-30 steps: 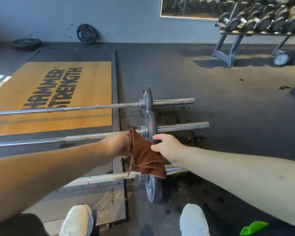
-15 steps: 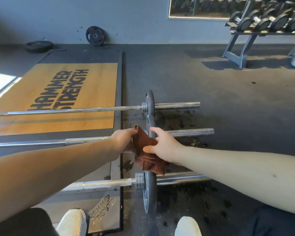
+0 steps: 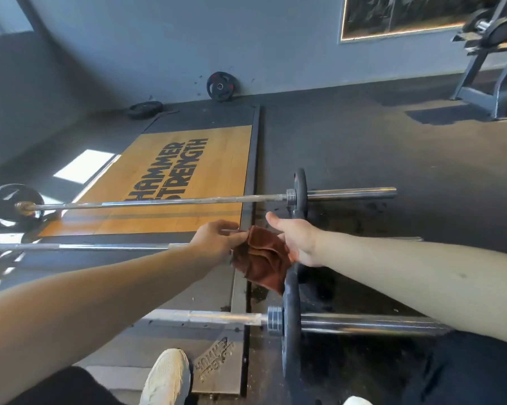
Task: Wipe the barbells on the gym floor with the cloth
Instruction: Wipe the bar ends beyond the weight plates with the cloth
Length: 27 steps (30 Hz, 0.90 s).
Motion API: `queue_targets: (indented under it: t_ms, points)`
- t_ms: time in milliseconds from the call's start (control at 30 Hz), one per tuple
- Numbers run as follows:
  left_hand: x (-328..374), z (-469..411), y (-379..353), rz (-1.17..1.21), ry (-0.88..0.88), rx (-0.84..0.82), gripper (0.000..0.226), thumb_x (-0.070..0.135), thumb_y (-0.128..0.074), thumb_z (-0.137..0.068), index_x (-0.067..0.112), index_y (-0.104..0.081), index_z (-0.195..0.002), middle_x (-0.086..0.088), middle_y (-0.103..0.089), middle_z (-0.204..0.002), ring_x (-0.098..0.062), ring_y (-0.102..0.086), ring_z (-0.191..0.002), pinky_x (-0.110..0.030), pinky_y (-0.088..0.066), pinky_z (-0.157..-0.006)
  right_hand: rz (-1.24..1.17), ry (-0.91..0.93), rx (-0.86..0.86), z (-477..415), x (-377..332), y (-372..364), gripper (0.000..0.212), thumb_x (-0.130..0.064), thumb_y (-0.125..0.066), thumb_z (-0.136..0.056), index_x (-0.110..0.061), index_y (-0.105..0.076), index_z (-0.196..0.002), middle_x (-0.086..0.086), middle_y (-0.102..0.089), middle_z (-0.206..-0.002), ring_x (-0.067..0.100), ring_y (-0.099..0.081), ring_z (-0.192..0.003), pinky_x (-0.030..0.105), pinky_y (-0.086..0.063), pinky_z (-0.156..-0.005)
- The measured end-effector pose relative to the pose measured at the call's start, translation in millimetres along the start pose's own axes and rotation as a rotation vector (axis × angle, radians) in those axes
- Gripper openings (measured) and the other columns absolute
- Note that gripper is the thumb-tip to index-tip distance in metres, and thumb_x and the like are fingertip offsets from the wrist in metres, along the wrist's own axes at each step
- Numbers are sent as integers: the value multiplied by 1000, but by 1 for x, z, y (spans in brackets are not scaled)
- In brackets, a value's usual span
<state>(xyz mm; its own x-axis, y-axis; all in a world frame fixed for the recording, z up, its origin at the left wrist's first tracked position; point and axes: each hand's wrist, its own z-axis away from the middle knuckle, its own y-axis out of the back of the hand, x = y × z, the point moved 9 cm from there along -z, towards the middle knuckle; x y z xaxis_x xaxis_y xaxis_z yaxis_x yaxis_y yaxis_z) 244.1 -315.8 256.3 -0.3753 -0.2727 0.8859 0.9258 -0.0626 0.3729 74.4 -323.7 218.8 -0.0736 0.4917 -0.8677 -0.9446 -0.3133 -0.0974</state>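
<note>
A brown cloth (image 3: 261, 258) was held up between both hands over the middle barbell (image 3: 85, 247) of three laid across the gym floor (image 3: 392, 141). Its left edge was pinched by the left hand (image 3: 214, 239). The right hand (image 3: 297, 241) was set against the other side, thumb spread and fingers hidden, so its grip could not be told. The cloth was judged light and limp, best bunched and wrapped round the stiff, heavy steel shaft.

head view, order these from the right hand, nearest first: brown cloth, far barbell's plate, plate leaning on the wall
1. brown cloth, against the right hand, on its left side.
2. far barbell's plate, on the floor just beyond the hand.
3. plate leaning on the wall, far back and to the left.
</note>
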Motion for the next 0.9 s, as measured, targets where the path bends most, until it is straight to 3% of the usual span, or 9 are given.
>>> queue_targets:
  t_ms: [133, 200, 300, 433, 533, 600, 667, 800, 900]
  points:
    - [8, 13, 16, -89, -70, 111, 32, 30, -77, -91, 13, -67, -116, -3, -70, -100, -11, -63, -75, -10, -43, -44, 299, 55, -63, 0, -11, -6, 112, -24, -90, -76, -22, -19, -162, 17, -57, -142, 27, -66, -113, 42, -58, -91]
    - [8, 13, 20, -99, -89, 119, 28, 27, -74, -94, 14, -67, -118, -4, -69, -102, -10, -63, -78, -9, -42, -44, 426, 92, 30, -5, -13, -2, 98, -14, -86, -81, -24, -28, -160, 13, -64, -130, 26, -68, -109, 37, -57, -90]
    - [11, 1, 25, -124, -115, 99, 27, 25, -73, -94, 17, -66, -119, -5, -69, -106, -12, -65, -83, -16, -45, -48, 341, 120, 180, -12, -10, 12, 75, -11, -77, -89, -22, -41, -154, 7, -67, -124, 24, -71, -101, 40, -59, -92]
    - [18, -22, 25, -100, -155, 97, 23, 25, -73, -94, 17, -67, -115, -4, -70, -105, -15, -66, -87, -22, -47, -65, 117, 169, 376, -25, -21, 45, 85, -5, -76, -87, -26, -33, -157, 9, -66, -125, 28, -71, -103, 48, -59, -93]
    - [13, -46, 6, -111, -147, 38, 28, 25, -75, -93, 16, -70, -119, -3, -71, -111, -15, -67, -98, -18, -47, -72, 107, 178, 318, -38, -25, 50, 93, -35, -85, -74, -30, -38, -155, 4, -56, -143, 26, -62, -123, 49, -48, -109]
    - [1, -63, -13, -130, -91, -40, 41, 30, -83, -85, 18, -70, -122, -2, -69, -114, -17, -65, -102, -23, -48, -81, 285, 195, 263, -34, -25, 47, 96, -21, -92, -72, -25, -41, -154, 2, -52, -144, 25, -56, -130, 45, -46, -112]
    - [-11, -82, -33, -256, -69, -107, 50, 33, -88, -78, 17, -71, -122, 0, -69, -111, -18, -66, -101, -29, -52, -86, 568, 244, 280, -35, -26, 52, 88, -3, -86, -77, -25, -47, -152, 2, -52, -147, 22, -53, -134, 41, -48, -111]
    - [-9, -114, -62, -582, -178, -161, 30, 39, -79, -86, 17, -75, -107, 3, -69, -96, -12, -64, -89, -23, -51, -69, 932, 392, 372, -55, -33, 68, 45, -11, -75, -90, -26, -66, -131, -6, -64, -132, 13, -55, -120, 35, -43, -111]
    - [5, -136, -80, -750, -340, -159, 28, 42, -73, -85, 19, -69, -100, 1, -59, -108, -19, -52, -108, -37, -51, -88, 940, 376, 418, -84, -24, 85, 21, -20, -71, -94, -32, -73, -110, -7, -64, -108, 14, -58, -101, 37, -51, -99]
